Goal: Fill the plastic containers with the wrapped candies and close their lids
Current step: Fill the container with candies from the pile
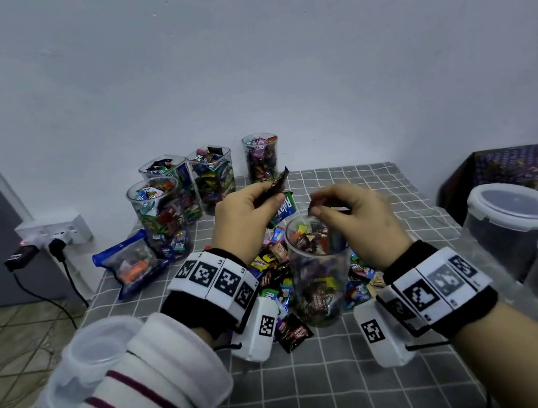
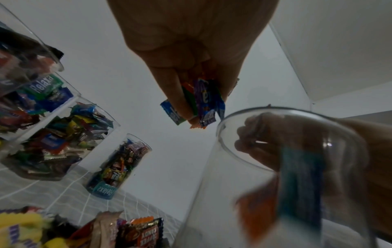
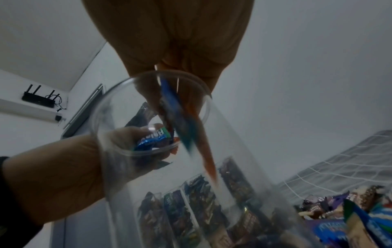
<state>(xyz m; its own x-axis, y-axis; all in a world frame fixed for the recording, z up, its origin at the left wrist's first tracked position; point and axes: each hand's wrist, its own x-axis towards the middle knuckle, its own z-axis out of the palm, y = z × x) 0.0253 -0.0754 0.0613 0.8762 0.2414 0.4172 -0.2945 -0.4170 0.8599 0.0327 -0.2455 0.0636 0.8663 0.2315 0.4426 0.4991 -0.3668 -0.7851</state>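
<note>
A clear round container [image 1: 322, 296], partly filled with wrapped candies, stands at the middle of the checked table. My right hand [image 1: 317, 211] hovers over its mouth and pinches a few candies [image 3: 174, 114]. Blue and orange wrappers hang blurred inside the rim. My left hand [image 1: 270, 196] is raised just left of the container and grips a small bunch of candies [image 2: 203, 104], with a dark wrapper [image 1: 280, 181] sticking up. A loose pile of candies [image 1: 269, 266] lies around the container's base. The lid of this container is not in view.
Several open containers full of candies [image 1: 212, 177] stand at the back by the wall. A blue zip bag [image 1: 131, 264] lies to the left. A stack of clear lids [image 1: 97, 345] sits near my left sleeve. Two lidded tubs [image 1: 512, 225] stand at the right.
</note>
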